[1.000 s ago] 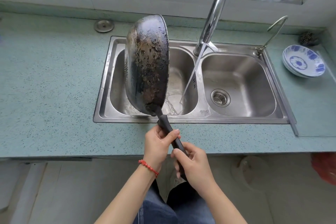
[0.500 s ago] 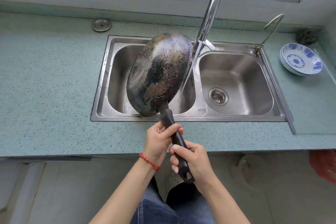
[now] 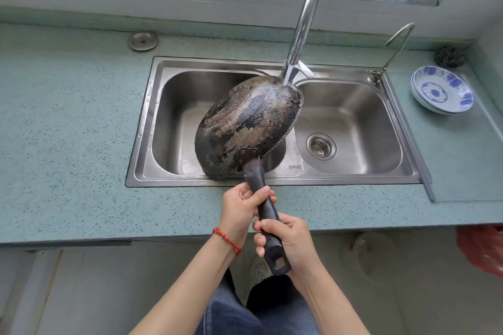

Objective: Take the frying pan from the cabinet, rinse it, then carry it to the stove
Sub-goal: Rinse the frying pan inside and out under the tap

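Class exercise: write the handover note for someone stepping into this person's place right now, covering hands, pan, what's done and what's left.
Left hand: gripping the handle's upper part.
Right hand: gripping the handle's lower end.
Frying pan: tilted, underside up, over the left basin of the sink, its far rim at the base of the tap.
Done: pan is out and at the sink.
Left: finish rinsing, carry it to the stove, not in view.

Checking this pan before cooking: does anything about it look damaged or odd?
Yes. The frying pan, held bottom-up over the sink by both hands on its handle, has a blotchy, flaking underside with scorched patches.
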A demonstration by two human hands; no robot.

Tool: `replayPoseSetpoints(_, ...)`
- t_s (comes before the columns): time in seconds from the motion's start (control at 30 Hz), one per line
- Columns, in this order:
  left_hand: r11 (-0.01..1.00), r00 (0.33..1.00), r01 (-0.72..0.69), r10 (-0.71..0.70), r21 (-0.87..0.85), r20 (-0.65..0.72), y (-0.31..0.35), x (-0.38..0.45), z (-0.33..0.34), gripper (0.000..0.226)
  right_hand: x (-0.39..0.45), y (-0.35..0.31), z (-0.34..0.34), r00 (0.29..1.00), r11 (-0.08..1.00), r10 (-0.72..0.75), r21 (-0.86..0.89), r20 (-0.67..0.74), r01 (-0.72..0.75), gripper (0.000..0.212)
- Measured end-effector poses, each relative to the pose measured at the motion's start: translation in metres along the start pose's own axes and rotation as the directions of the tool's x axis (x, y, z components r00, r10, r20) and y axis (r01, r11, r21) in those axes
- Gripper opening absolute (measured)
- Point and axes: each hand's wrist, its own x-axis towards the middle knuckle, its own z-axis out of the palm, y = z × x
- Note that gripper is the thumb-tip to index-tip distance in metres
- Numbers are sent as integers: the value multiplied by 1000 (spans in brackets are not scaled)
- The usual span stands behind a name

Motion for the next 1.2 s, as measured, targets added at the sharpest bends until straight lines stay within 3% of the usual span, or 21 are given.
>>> replayPoseSetpoints(0.27, 999, 998, 30, -32, 29, 55, -4, 8, 15, 9, 3, -4, -16, 997, 999, -46, -18, -66, 45, 25)
replayPoseSetpoints(0.53, 998, 996, 59, -57, -27, 63, -6, 12, 23, 9, 7, -7, -24, 996, 998, -45, -45, -72, 42, 10)
replayPoseSetpoints(0.83, 972, 987, 122, -97, -200, 130, -9, 12, 25, 8, 5, -15, -32, 998, 997, -66, -34, -15, 65, 20)
replayPoseSetpoints(0.97, 950, 974, 172, -124, -262, 191, -9, 12, 31, 14, 4, -15, -35, 999, 999, -44, 24, 25, 43, 2)
replayPoseSetpoints(1.03, 959, 975, 150, -102, -243, 198, -7, 13, 31, 16, 3, -16, -37, 998, 998, -29, 53, 63, 26, 7)
replayPoseSetpoints(1.2, 991, 989, 65, -50, -115, 136, -3, 14, 31, 14, 4, -31, -41, 996, 965, 8, -261, 85, 15, 10)
